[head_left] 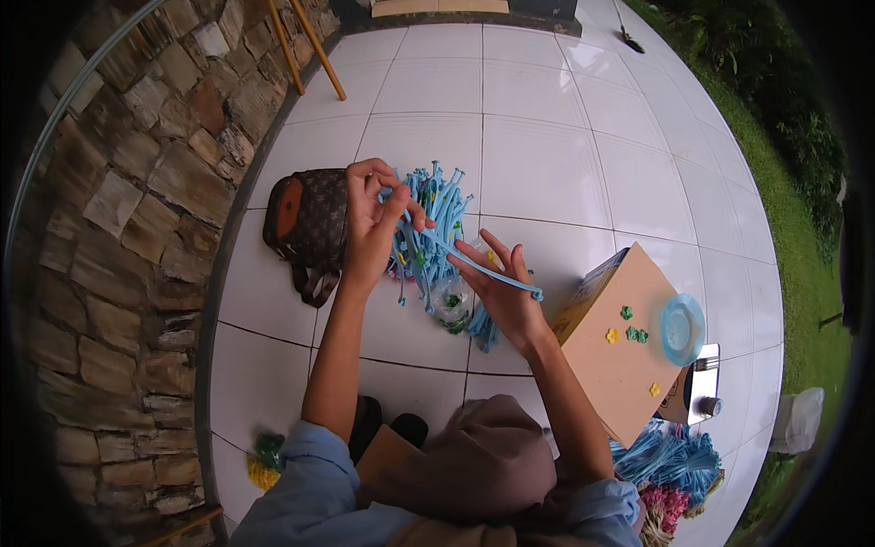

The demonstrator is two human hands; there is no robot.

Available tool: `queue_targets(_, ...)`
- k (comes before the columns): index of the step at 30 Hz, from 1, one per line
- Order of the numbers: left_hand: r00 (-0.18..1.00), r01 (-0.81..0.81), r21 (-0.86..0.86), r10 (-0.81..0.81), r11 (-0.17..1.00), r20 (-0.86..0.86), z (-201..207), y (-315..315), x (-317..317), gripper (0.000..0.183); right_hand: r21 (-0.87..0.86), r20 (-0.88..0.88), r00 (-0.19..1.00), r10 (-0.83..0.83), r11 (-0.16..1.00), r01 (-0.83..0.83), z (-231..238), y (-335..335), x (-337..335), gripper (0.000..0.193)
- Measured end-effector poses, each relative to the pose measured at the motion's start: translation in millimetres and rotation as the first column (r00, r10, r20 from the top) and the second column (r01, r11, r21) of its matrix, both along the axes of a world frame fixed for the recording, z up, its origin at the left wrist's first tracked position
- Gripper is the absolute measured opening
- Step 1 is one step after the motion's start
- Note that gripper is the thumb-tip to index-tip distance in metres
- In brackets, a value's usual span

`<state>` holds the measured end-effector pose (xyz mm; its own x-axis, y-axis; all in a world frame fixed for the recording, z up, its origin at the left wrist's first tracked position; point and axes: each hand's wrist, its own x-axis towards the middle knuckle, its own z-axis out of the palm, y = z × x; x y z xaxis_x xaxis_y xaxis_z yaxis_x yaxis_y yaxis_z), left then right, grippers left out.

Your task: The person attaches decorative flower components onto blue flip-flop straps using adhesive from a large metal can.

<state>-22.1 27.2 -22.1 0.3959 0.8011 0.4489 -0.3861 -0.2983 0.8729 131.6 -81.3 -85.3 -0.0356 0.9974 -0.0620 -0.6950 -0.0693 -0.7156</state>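
Note:
A light blue cord (469,256) with a small knob at its end runs slantwise between my hands. My left hand (369,219) pinches its upper part between thumb and fingers. The lower part lies across the palm of my right hand (506,296), whose fingers are spread. Beneath and beyond my hands, a pile of similar blue cords (445,202) rests on the tiles, with bits of green and yellow among them. A clear plastic bag (450,308) with something green inside lies at the pile's near side.
A brown patterned backpack (310,223) stands left of the pile. To the right, a cardboard box (606,378) carries small green and yellow flower pieces (636,335) and a blue plate (682,330). More blue cord bundles (670,460) lie near right. A stone wall (137,273) borders the left.

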Motion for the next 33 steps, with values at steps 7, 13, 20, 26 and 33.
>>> queue_targets(7, 0.985, -0.163, -0.366, 0.129, 0.916, -0.114, -67, 6, 10, 0.028, 0.01, 0.152, 0.955, 0.256, 0.965, -0.261, -74, -11, -34, 0.084)
queue_targets(13, 0.898, -0.296, -0.284, 0.165, 0.912, -0.407, -125, 6, -10, 0.058, -0.196, 0.507, 0.837, 0.204, 0.973, -0.118, -104, 15, -60, 0.042)
queue_targets(20, 0.939, -0.289, -0.491, 0.144, 0.822, -0.311, -193, 15, -19, 0.049, -0.052, 0.696, 0.718, 0.004, 0.998, 0.044, -121, 121, -61, 0.061)
queue_targets(26, 0.783, -0.454, -0.088, 0.35, 0.887, -0.514, -237, 57, -9, 0.052, -0.037, 0.793, 0.607, 0.055, 0.998, -0.042, -144, 142, -52, 0.071)
queue_targets(33, 0.803, -0.562, -0.037, 0.535, 0.826, -0.263, -185, 3, 5, 0.024, 0.077, 0.554, 0.701, -0.448, 0.867, 0.493, -99, 58, -22, 0.03)
